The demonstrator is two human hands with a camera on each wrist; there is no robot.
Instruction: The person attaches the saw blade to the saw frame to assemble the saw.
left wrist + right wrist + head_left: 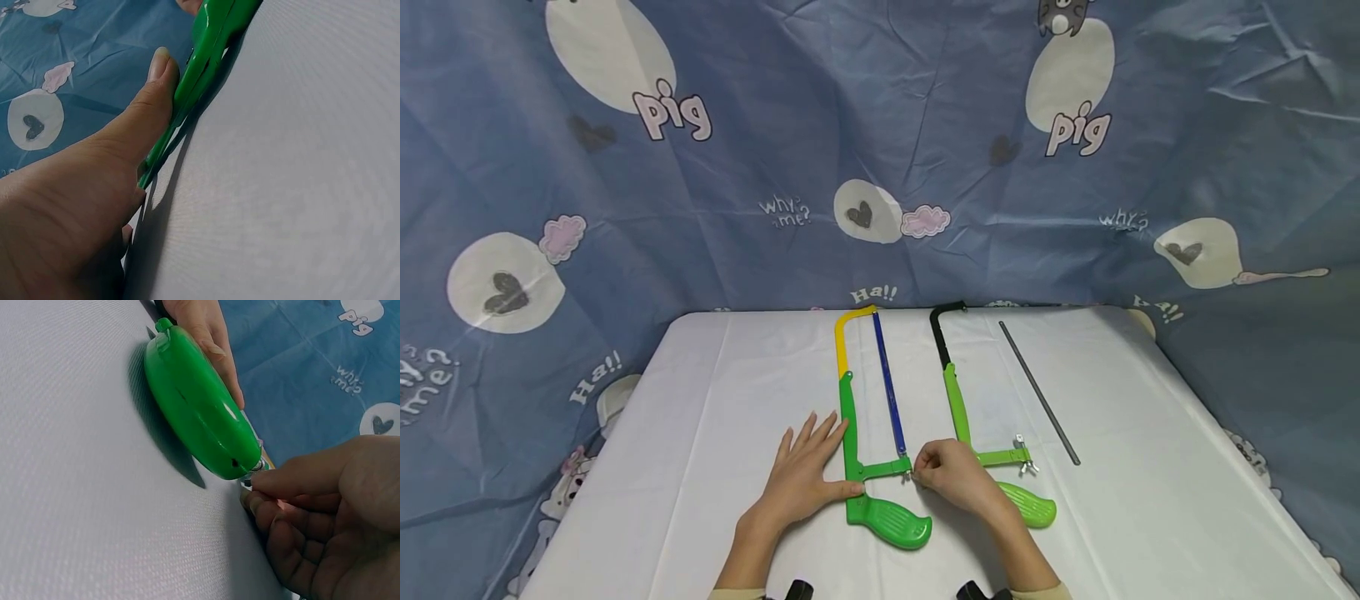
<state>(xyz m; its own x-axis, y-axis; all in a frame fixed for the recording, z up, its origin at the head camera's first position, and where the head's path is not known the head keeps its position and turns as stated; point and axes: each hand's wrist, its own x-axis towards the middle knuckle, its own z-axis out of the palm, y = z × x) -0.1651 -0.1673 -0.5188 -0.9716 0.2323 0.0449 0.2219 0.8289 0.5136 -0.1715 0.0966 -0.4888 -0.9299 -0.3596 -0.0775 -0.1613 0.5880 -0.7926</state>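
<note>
A hacksaw [849,433] with a green and yellow frame lies on the table, its handle [194,406] toward me. Its blue blade [889,383] runs along the open side of the frame. My left hand [801,475] rests on the frame with fingers spread, the thumb pressing just above the handle; in the left wrist view that thumb [159,78] lies along the green side. My right hand [958,475] pinches the small metal wing nut [907,476] at the near end of the blade, fingers curled. Fingertips hide most of the nut in the right wrist view.
Right of it lies a second hacksaw [957,404], lime green and black, without a blade, partly under my right forearm. A loose grey blade [1039,392] lies farther right. The white-covered table [737,392] meets a blue patterned cloth [775,167] at the back.
</note>
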